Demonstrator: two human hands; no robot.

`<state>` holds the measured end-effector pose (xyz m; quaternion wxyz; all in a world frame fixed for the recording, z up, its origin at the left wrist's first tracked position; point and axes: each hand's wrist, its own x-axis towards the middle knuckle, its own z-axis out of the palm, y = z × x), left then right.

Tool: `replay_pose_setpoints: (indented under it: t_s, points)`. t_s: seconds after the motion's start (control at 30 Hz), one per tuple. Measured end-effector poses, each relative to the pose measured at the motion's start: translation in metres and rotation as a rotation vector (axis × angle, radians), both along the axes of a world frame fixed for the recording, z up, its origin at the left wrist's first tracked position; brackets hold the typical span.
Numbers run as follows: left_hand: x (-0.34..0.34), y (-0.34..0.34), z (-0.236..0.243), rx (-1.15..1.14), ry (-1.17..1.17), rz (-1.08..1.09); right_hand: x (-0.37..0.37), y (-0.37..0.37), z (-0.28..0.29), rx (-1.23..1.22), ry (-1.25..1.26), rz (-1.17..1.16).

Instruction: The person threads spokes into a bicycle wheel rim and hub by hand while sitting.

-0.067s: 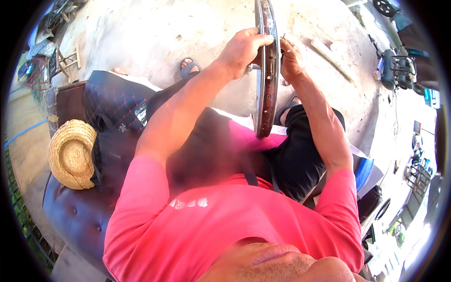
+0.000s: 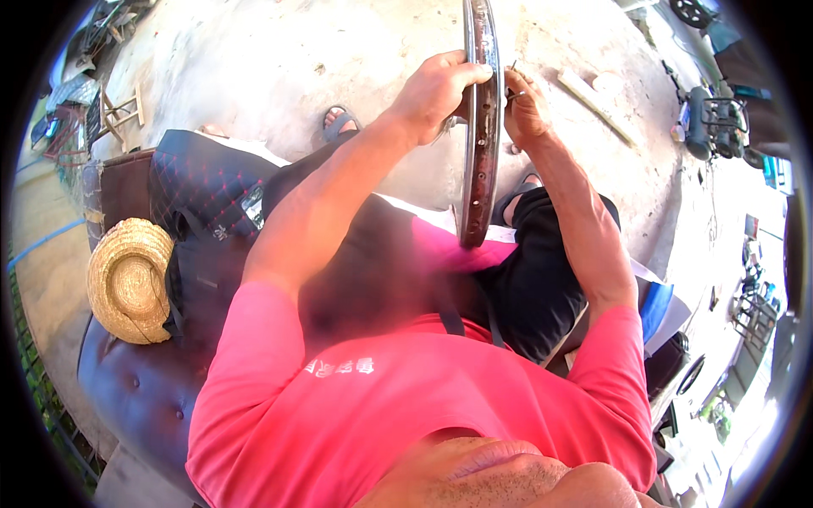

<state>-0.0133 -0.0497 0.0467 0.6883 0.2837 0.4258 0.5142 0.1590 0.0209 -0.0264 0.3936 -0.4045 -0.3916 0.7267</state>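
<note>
A worn metal wheel rim (image 2: 481, 173) with a row of holes stands upright, edge-on, before me; its top runs out of view. My left hand (image 2: 434, 95) is closed on the rim's left side, thumb over its edge and fingers hidden behind. Something silvery shows just below those fingers, too small to name. Close to the rim's right side, my right hand (image 2: 528, 108) is closed in a pinch round a thin dark metal piece (image 2: 515, 95), whose exact kind I cannot make out. The rim's lower end is over pink cloth (image 2: 440, 245) at my lap.
A straw hat (image 2: 129, 281) lies on the dark tufted seat (image 2: 127, 385) to my left. On the concrete floor ahead is a wooden strip (image 2: 600, 108). A small wooden stool (image 2: 121, 112) stands far left, and a dark tank-like machine (image 2: 701, 124) far right.
</note>
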Motion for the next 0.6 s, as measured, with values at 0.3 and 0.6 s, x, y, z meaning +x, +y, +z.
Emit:
replay_pose_setpoints:
  t_s: [0.3, 0.6]
  points:
    - [0.026, 0.006, -0.028, 0.114, -0.018, -0.081, 0.026, 0.021, -0.020, 0.005, -0.149, 0.008]
    - [0.038, 0.017, -0.032, 0.100, 0.161, -0.205, 0.045, 0.039, -0.054, 0.018, -0.222, 0.289]
